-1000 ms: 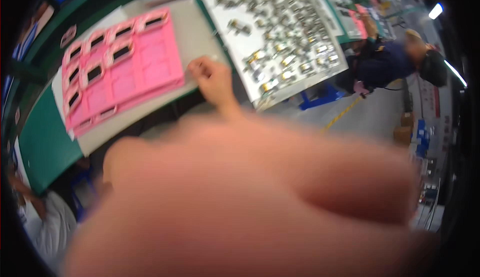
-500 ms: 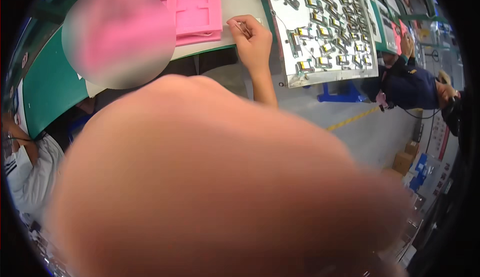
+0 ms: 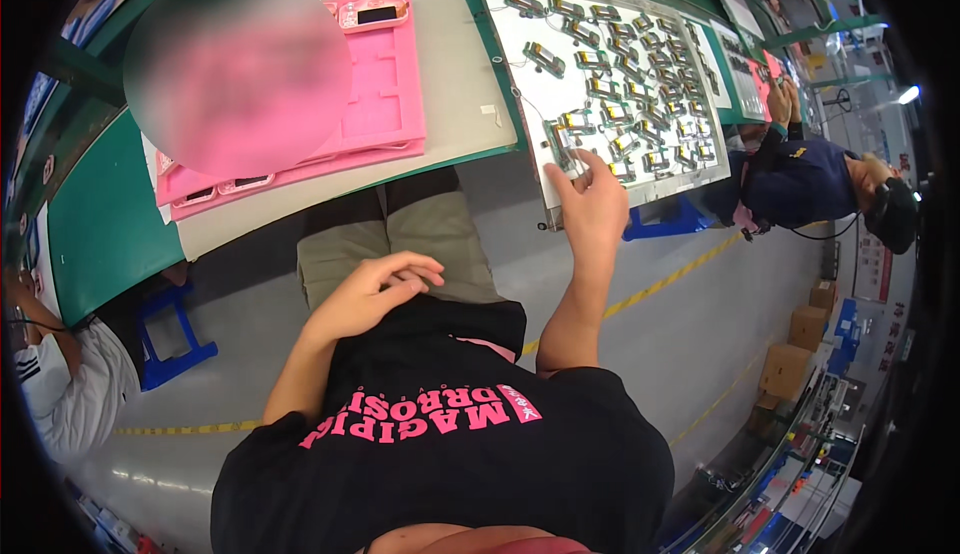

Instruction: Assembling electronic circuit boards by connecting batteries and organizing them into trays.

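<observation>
Right hand (image 3: 592,204) sits at the near edge of the flat grey metal tray (image 3: 520,59), right side of the bench, fingertips pinching one small metal-and-black component (image 3: 563,150) lying on that tray. We see many identical parts spread farther back. Left hand (image 3: 372,292) rests loose over our lap, fingers relaxed, holding nothing. Pink moulded plastic tray (image 3: 385,84) lies left of the grey one.

A matt, soft-looking pink foam tray (image 3: 385,104) is seen on a smooth grey table (image 3: 455,74) edged with dull green mat (image 3: 95,224), beside a pale glossy sheet (image 3: 570,189) carrying small shiny metal parts (image 3: 600,89), while black cloth with pink print covers the shirt (image 3: 440,454).
</observation>
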The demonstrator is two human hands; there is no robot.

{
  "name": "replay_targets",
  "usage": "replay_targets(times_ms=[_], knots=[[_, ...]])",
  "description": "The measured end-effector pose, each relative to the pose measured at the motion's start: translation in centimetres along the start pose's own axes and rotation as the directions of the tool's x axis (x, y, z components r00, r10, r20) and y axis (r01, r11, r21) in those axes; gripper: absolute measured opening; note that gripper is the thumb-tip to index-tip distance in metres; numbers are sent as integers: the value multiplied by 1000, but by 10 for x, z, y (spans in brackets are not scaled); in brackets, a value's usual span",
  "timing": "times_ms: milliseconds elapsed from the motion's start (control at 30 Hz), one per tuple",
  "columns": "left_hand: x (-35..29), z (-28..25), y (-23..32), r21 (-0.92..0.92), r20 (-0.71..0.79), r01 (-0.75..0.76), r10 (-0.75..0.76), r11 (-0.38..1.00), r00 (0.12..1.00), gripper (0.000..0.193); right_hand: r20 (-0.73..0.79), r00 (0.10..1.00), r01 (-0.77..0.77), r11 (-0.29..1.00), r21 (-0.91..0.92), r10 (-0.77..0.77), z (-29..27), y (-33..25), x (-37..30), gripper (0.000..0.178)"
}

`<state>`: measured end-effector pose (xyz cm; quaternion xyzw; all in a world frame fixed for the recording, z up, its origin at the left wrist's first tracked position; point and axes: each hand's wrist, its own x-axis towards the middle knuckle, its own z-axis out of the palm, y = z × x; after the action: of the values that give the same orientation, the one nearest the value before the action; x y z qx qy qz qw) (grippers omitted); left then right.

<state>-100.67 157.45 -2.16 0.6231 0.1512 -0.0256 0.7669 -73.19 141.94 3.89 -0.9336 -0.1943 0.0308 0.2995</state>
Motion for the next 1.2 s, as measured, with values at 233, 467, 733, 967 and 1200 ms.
replay_targets(times_ms=[233, 467, 733, 967, 1200], knots=[[0, 15, 5, 15, 67, -84, 83, 996, 994, 30, 32, 999, -40, 999, 15, 40, 8, 0, 0, 35], [27, 18, 13, -37, 152, -109, 114, 993, 982, 34, -7, 994, 113, 991, 68, -113, 11, 6, -20, 30], [95, 49, 26, -559, -181, -222, 143, 799, 973, 38, 8, 942, 306, 869, 388, -335, 34, -26, -79, 25], [118, 46, 11, -613, -283, -225, 56, 758, 958, 35, 78, 971, 130, 772, 622, -226, 19, -27, -57, 16], [108, 37, 6, -471, -296, -361, 241, 805, 924, 25, 154, 975, -42, 554, 831, -157, 38, -38, -35, 7]])
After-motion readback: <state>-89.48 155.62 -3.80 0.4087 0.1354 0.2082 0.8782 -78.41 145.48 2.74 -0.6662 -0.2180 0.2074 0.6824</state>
